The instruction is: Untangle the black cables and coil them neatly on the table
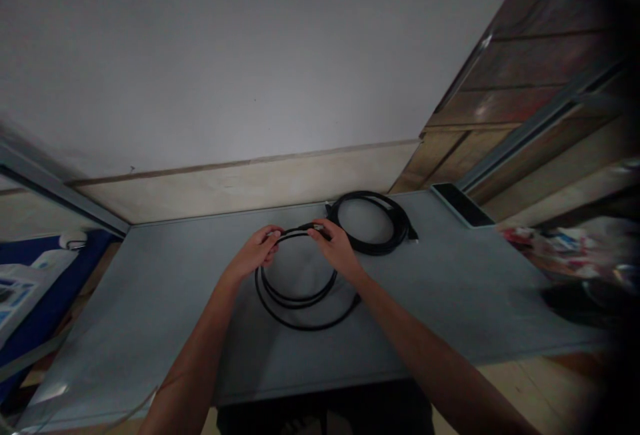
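A black cable [306, 326] lies in loose loops on the grey table, its far side lifted in both hands. My left hand [259, 248] is closed around the loops at their upper left. At the upper right my right hand [334, 243] pinches the same cable, near what looks like a connector end. The other end of the cable runs under my right forearm, where a dark plug partly shows. Just behind my right hand rests a second coil of black cable [399, 221], thicker and neatly wound, with its plug ends sticking out.
The grey table [165, 301] stands against a pale wall. A phone-like flat device [464, 205] lies at its far right corner. Plastic bags and clutter [570, 241] sit off the right edge. A blue surface with a white printed package [25, 288] is at the left.
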